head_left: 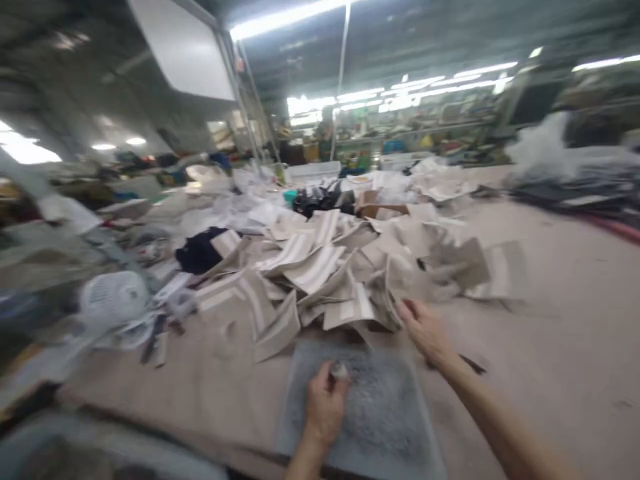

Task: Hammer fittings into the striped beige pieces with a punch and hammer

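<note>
Head: left hand (324,403) pinches small object (341,371), curled right hand (424,331) touches pieces (320,270).

Scuffed matt board (383,413), matt fabric-like pieces (315,268), plastic fan (114,297)

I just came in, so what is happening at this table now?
A person works with bare hands. The left hand holds a small object, too blurred to identify, over a grey board. The right hand is at the near edge of a loose pile of beige pieces; whether it grips one is unclear.
</note>
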The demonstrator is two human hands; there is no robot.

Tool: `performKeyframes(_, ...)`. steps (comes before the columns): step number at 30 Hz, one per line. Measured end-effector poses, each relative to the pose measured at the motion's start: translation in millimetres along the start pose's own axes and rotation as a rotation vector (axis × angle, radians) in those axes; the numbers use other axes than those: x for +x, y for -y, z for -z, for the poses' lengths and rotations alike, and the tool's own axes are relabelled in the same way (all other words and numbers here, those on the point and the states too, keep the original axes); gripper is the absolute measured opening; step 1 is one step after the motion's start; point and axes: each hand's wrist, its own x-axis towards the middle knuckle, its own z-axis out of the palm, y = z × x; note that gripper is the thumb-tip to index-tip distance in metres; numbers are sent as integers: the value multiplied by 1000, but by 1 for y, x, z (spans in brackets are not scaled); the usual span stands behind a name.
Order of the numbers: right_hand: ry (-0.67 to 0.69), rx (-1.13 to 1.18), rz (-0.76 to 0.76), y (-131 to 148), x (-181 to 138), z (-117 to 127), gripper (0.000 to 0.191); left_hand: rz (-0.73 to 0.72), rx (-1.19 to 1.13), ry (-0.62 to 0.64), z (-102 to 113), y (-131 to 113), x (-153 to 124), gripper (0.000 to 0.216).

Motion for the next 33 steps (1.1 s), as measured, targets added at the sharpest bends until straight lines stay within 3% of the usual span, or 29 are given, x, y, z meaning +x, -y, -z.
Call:
performKeyframes(3, 9, -97, -53, -21, -7, 21, 42, -7, -35, 58, -4, 5, 2, 44)
performKeyframes(7, -7, -165, -94, -5, 8, 7, 20, -48, 10, 36, 9, 3, 4, 41)
performKeyframes(11, -92, -203, -155, 0, 16, 32, 24, -75, 38, 23, 8, 2, 2, 37)
performKeyframes(14, -137, -206, -143, -3, -6, 64, 26, -75, 23, 28, 7, 1, 1, 36)
performKeyframes(16, -123, -137, -119, -6, -39, 73, 30, -67, -3, 37, 8, 1, 2, 36)
performKeyframes(20, 34, 287, -146, -22, -134, 47, 39, -42, -47, 36, 11, 1, 1, 34)
performKeyframes(24, 189, 203, -289, -40, -209, 1, 53, -17, -80, -44, 12, -4, -1, 32)
performKeyframes(27, 248, 21, -326, -42, -226, -11, 66, -62, -48, -37, 9, -13, -4, 28)
performKeyframes(33, 431, -242, -274, -29, -216, 0, 70, -155, -56, 142, -17, -40, 2, 22)
